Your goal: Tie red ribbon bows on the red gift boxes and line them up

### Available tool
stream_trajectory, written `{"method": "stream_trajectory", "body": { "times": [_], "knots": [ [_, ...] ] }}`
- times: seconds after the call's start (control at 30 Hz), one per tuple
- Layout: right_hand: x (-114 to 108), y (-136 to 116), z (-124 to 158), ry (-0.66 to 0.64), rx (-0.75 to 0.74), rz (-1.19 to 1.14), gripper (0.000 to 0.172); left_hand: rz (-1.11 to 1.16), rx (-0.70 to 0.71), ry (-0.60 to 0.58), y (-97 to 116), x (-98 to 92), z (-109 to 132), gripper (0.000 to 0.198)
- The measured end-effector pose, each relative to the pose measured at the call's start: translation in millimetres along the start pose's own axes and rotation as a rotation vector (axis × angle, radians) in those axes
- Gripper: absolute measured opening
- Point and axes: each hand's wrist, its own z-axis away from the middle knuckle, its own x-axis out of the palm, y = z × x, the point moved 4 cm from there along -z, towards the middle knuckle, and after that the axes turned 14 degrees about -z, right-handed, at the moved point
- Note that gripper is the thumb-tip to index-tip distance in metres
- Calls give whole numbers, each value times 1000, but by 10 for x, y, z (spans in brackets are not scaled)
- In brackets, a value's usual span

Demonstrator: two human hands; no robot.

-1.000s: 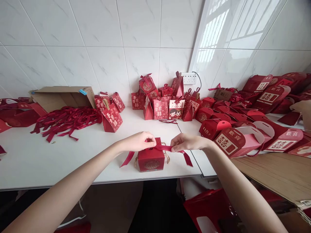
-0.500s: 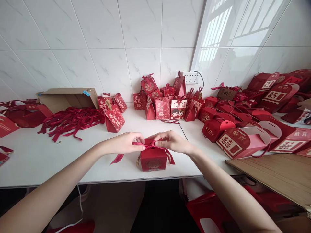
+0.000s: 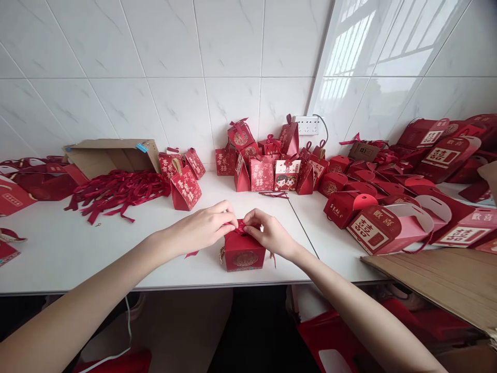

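A small red gift box (image 3: 244,254) with a gold emblem and rope handles stands near the front edge of the white table (image 3: 77,248). A red ribbon (image 3: 239,227) lies across its top. My left hand (image 3: 205,226) and my right hand (image 3: 267,231) meet over the box, fingers pinched on the ribbon at the middle. A ribbon end (image 3: 191,254) peeks out below my left wrist.
A heap of loose red ribbons (image 3: 116,191) lies at the left beside an open cardboard carton (image 3: 108,155). Several finished red boxes (image 3: 267,166) stand along the tiled wall. Larger red handled boxes (image 3: 388,217) crowd the right, with flat cardboard (image 3: 446,280) at the front right.
My hands drew together from apart, each end of the ribbon pulled in, and now pinch it at the box top. The ribbon tails have shortened.
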Motion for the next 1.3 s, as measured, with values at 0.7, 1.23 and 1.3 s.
{"method": "stream_trajectory", "body": {
  "times": [0.7,1.23,1.3],
  "knots": [
    [23,62,-10,101,42,-92,5,342,-71,164,-224,198,-427,12],
    [-8,122,32,265,16,-195,20,354,-135,236,-108,436,-142,20],
    [-11,111,44,283,12,-149,17,444,-158,238,-64,430,-122,22]
  ]
}}
